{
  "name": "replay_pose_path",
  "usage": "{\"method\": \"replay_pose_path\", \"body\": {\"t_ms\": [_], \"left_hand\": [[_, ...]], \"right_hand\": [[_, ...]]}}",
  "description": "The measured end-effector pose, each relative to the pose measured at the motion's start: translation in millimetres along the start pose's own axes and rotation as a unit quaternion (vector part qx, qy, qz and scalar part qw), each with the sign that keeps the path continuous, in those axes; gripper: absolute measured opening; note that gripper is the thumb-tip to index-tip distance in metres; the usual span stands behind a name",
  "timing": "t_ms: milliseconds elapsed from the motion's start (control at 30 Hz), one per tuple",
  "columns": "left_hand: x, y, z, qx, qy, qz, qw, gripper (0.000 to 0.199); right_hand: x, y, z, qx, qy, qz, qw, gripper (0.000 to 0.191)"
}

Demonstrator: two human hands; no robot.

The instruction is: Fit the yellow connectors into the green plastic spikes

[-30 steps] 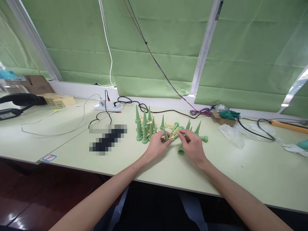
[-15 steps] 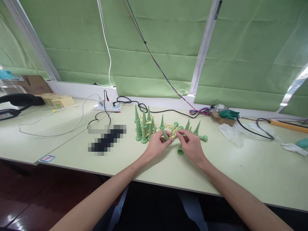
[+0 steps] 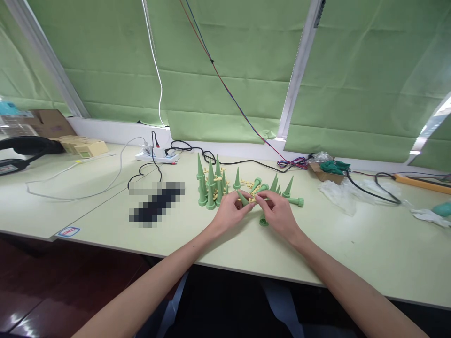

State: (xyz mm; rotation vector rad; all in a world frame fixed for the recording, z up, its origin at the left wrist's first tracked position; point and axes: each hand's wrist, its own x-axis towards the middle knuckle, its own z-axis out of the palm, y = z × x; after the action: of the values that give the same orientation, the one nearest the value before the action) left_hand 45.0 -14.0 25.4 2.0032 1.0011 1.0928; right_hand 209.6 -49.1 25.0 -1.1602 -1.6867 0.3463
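My left hand [image 3: 228, 209] is closed round a green cone-shaped spike [image 3: 242, 197], its point tilted up and to the left. A small yellow piece [image 3: 252, 200] shows at the spike's wide end, pinched in the fingertips of my right hand [image 3: 278, 211]; whether it is seated there I cannot tell. Left of my hands stands a cluster of upright green spikes [image 3: 210, 188], several with yellow pieces on their sides. Loose yellow pieces [image 3: 246, 183] lie scattered behind my hands. More green spikes [image 3: 288, 187] stand and lie to the right. A green ring-like cap [image 3: 263, 221] sits below my right hand.
A pixelated dark object [image 3: 157, 203] lies to the left. Behind it is a white power strip [image 3: 157, 155] with cables. On the right are a small cardboard box [image 3: 326, 173] with green material, clear plastic bags [image 3: 340, 195] and a black cable [image 3: 369, 192].
My right hand has moved slightly left and in, bringing its fingertips and the small yellow piece against the spike's wide end. My left hand stays in place.
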Motion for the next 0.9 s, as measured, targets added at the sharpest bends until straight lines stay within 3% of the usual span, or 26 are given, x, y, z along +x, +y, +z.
{"method": "replay_pose_path", "body": {"t_ms": [367, 700, 900], "left_hand": [[0, -5, -0.2, 0.028, -0.015, 0.024, 0.999, 0.033], [0, -4, 0.1, 0.033, -0.033, 0.072, 0.996, 0.024], [1, -6, -0.2, 0.043, -0.008, 0.061, 0.997, 0.026]], "right_hand": [[1, 1, -2, -0.046, 0.007, -0.041, 0.998, 0.022], [1, 11, 3, -0.095, 0.015, -0.048, 0.994, 0.045], [0, 3, -1, -0.056, -0.028, -0.020, 0.998, 0.023]]}}
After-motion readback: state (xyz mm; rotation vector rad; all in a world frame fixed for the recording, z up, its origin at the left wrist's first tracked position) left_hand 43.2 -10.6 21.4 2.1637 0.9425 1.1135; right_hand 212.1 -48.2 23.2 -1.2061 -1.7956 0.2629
